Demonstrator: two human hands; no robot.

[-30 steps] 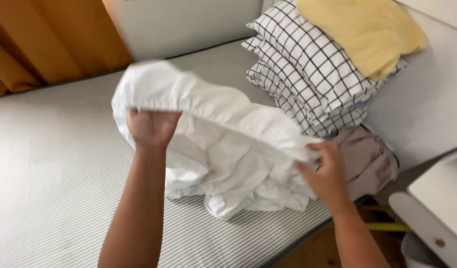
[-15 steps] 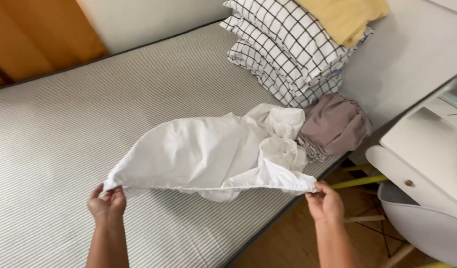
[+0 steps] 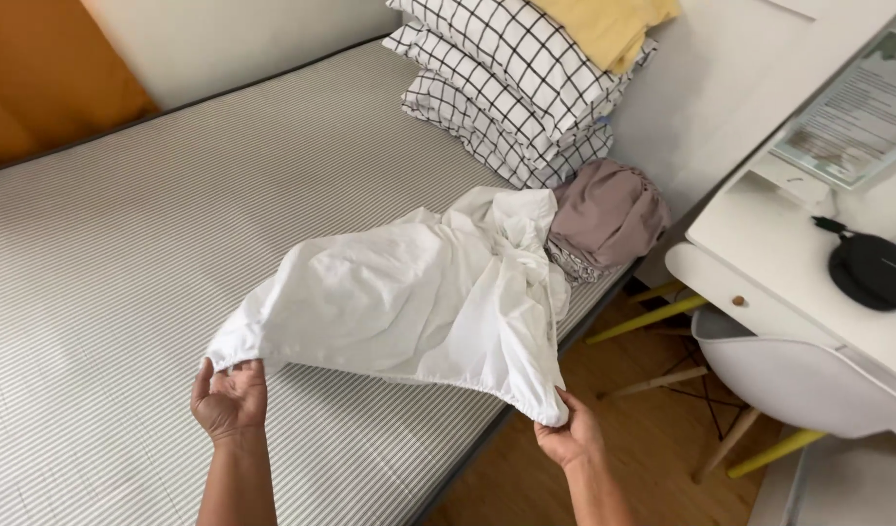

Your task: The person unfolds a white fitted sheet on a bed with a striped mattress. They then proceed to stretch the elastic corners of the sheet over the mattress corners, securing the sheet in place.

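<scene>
A white fitted sheet (image 3: pixel 409 292) with an elastic hem lies stretched out over the striped grey mattress (image 3: pixel 127 244). My left hand (image 3: pixel 230 399) grips its near left corner just above the mattress. My right hand (image 3: pixel 568 436) pinches the near right corner at the bed's edge, over the wooden floor. The sheet's far end is bunched up against a crumpled mauve cloth (image 3: pixel 609 211).
Two black-and-white checked pillows (image 3: pixel 511 88) with a yellow one (image 3: pixel 609 24) on top are stacked at the head of the bed. A white desk (image 3: pixel 808 244) with a black round object (image 3: pixel 872 271) and a white chair (image 3: pixel 799 375) stand to the right.
The sheet, first held bunched up high, has been lowered and spread flat over the mattress. Both hands came down to its near corners and have shifted a little to the right.
</scene>
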